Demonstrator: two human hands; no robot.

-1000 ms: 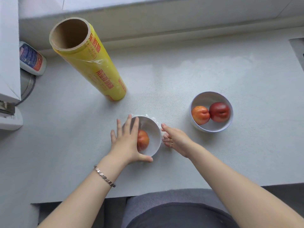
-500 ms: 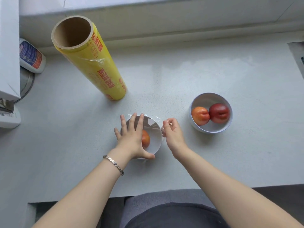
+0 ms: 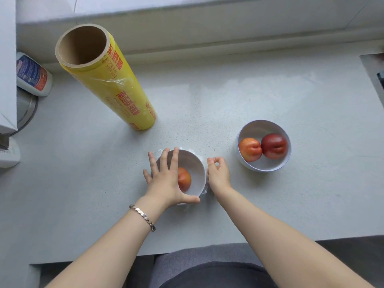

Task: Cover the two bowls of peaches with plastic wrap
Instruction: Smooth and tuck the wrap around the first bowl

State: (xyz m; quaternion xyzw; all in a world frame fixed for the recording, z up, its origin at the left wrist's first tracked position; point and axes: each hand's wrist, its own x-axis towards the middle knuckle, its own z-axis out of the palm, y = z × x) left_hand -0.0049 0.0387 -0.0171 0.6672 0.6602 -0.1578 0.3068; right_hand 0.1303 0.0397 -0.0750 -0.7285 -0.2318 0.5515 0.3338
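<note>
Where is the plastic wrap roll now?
In the head view, the yellow roll stands on the counter, upper left, behind the bowl under the left hand.

Left hand [image 3: 166, 179] half-hides the peach [image 3: 185, 180]; bottle label [image 3: 31, 73] unreadable.

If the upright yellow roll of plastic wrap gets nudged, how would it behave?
The roll stands tall on a narrow end, so a nudge near its top would probably tip it. Once flat on the smooth counter, its round body would likely roll away.
</note>
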